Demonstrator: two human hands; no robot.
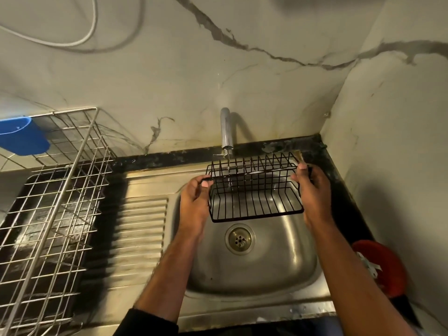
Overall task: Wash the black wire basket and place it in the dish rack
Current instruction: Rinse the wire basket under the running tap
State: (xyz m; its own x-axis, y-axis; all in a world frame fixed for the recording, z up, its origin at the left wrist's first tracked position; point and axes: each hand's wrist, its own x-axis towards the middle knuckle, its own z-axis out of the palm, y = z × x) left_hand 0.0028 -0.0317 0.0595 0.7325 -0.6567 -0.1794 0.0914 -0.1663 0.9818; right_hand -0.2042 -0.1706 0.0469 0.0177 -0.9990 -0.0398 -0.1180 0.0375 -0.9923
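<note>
Basket is pinched endwise by both hands, left, right, under tap; rack lies leftward.

Marble wall — grey-veined (dim), steel sink

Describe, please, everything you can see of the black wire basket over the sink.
The basket is a small rectangular rack of thin black wire, apparently coated metal, with closely spaced bars forming floor and sides. It looks empty and is tilted, its open side facing the camera. It is held above the sink, under the tap, whose thin stream runs through its left part. The left hand grips its left end and the right hand its right end.
</note>
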